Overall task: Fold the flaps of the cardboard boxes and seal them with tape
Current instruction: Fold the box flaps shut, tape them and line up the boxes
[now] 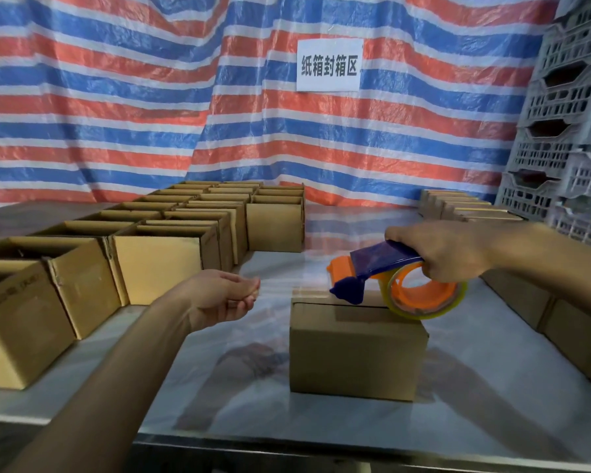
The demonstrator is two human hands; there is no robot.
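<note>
One closed box (355,349) was set on the table (253,404) in front of the person, with its flaps folded flat. A seam was visible along the top, running from left to right across the view. The tape dispenser (382,264) was laid on that top with its long axis in line with the seam. The blue nose was placed toward the left end and the tape roll (427,298) toward the right end, touching the cardboard. The dispenser was grasped from above by the right hand (454,254), with the fingers curled round the handle above the roll. The left hand (224,295) was held palm up to the left of the box and apart from it, with the fingers loosely curled and nothing gripped.

The right hand was therefore the nearer one, directly over the box. The left hand was judged free to steady the box's left side. A pull along the seam was judged to be the move required. It could not be told whether tape had already been laid on the top.

The box was made of plain brown cardboard, matt and square-edged. The dispenser was of smooth hard plastic in blue and orange, and the roll was glossy and yellowish-clear. The table was smooth and reflective. Rows of open boxes (157,268) were ranged at the left and closed boxes (574,329) at the right.
</note>
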